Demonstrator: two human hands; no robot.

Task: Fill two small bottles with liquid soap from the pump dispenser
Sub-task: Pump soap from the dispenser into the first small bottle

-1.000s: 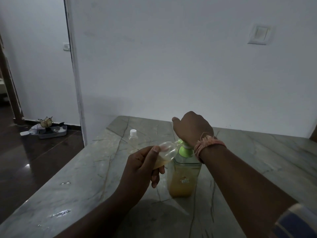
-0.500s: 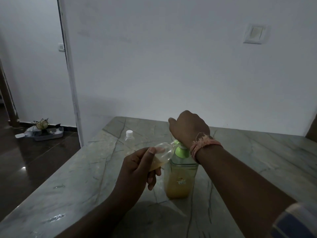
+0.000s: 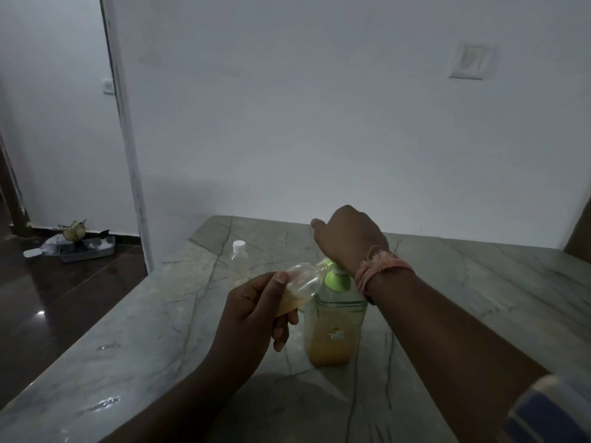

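The left hand [image 3: 252, 314] grips a small clear plastic bottle [image 3: 299, 287], thumb along its upper side and fingers curled under it. The bottle is tilted, its mouth raised toward two o'clock and meeting the green spout of the pump; pale yellow liquid soap pools in its lower end, next to the fingers. The right hand [image 3: 348, 239] sits on top of the green pump head [image 3: 335, 276], fingers folded down over it and knuckles up, so the contact underneath is hidden; I cannot tell exactly how the fingers lie on the pump. A frayed pink thread band [image 3: 380, 266] circles that wrist, and a blue striped sleeve [image 3: 550, 414] shows at five o'clock near the frame corner.

The pump belongs to a clear rectangular dispenser bottle [image 3: 335, 330], upright on the grey veined marble counter [image 3: 479, 298] and holding orange-yellow soap up to roughly its shoulder. It stands just at three o'clock of the left hand, touching nothing but the counter and the hands' work above it.

At eleven o'clock from the dispenser, apart from it, a second small clear bottle with a white cap [image 3: 239, 259] stands upright on the counter.

Beyond the counter's ten o'clock corner, on the dark glossy floor, a grey tray [image 3: 88, 251] of blurred items lies against the white wall. A white wall switch [image 3: 468, 60] sits at one o'clock, high up.
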